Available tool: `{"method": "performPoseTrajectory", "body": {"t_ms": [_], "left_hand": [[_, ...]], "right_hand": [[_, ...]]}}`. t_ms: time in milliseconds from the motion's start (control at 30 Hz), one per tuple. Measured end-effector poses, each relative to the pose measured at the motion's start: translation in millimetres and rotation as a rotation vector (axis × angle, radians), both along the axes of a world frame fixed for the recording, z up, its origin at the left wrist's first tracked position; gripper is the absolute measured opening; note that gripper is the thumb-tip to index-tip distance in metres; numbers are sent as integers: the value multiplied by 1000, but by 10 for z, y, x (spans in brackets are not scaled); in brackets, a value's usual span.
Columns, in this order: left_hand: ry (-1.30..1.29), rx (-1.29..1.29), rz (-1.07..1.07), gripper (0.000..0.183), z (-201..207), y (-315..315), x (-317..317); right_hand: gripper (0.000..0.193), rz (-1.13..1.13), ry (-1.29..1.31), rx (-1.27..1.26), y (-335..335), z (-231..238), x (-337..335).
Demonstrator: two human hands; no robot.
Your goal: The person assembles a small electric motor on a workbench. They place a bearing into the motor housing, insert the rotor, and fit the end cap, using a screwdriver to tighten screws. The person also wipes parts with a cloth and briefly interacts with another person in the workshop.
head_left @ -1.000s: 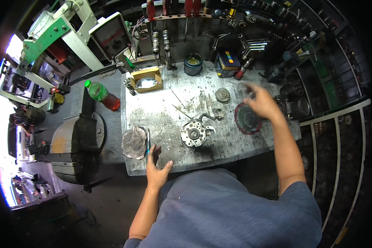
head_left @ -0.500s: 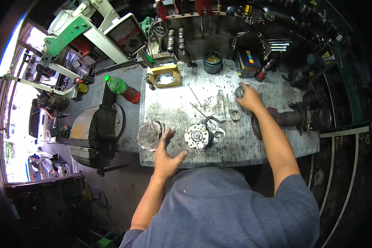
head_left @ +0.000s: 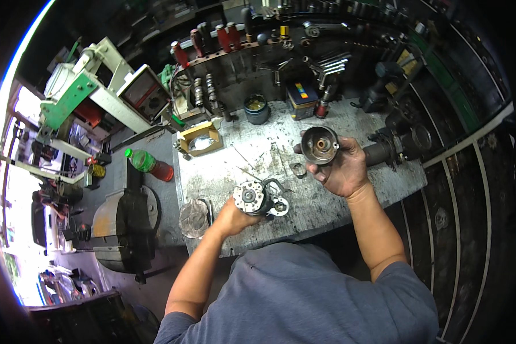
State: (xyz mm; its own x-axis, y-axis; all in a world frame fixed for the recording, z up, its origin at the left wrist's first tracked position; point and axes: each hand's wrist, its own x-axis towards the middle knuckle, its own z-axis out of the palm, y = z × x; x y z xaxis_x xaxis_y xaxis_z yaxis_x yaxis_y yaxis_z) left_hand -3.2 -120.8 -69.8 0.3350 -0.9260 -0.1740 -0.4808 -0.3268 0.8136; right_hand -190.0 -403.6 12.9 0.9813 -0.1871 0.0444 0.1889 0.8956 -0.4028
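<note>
My left hand (head_left: 233, 220) is closed around the side of a round metal motor-like part (head_left: 249, 196), whose pale face has a ring of holes. A curved dark arm and a small pale lug with a hole stick out at that part's right. Above the bench, my right hand (head_left: 348, 171) grips a dark metal cup-shaped cover (head_left: 319, 145) from its right and underside. The cover's hollow side faces me, and a copper-coloured ring shows at its centre. A small metal ring-like piece (head_left: 297, 169) lies on the bench between my hands.
The worn bench (head_left: 223, 163) carries a crumpled clear plastic dish (head_left: 195, 219), a cardboard box (head_left: 199, 139), a dark pot (head_left: 257, 110) and a blue-black tin (head_left: 301, 101). Left stand a bottle (head_left: 150, 165) and a vise (head_left: 126, 221); a dark cylindrical assembly (head_left: 379, 152) lies right.
My right hand has brought the cup-shaped cover up and nearer, turning its hollow side into view. My left hand has moved from beside the plastic dish and closed around the motor-like part.
</note>
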Motion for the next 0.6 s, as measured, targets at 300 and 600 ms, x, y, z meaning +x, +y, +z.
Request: {"method": "performPoseTrajectory", "body": {"t_ms": [300, 600], "left_hand": [[385, -396, 72, 119, 1288, 334, 197], [540, -691, 377, 105, 1389, 4, -120]], "right_hand": [[102, -23, 126, -1034, 309, 590, 78], [73, -186, -242, -1248, 464, 745, 812]]}}
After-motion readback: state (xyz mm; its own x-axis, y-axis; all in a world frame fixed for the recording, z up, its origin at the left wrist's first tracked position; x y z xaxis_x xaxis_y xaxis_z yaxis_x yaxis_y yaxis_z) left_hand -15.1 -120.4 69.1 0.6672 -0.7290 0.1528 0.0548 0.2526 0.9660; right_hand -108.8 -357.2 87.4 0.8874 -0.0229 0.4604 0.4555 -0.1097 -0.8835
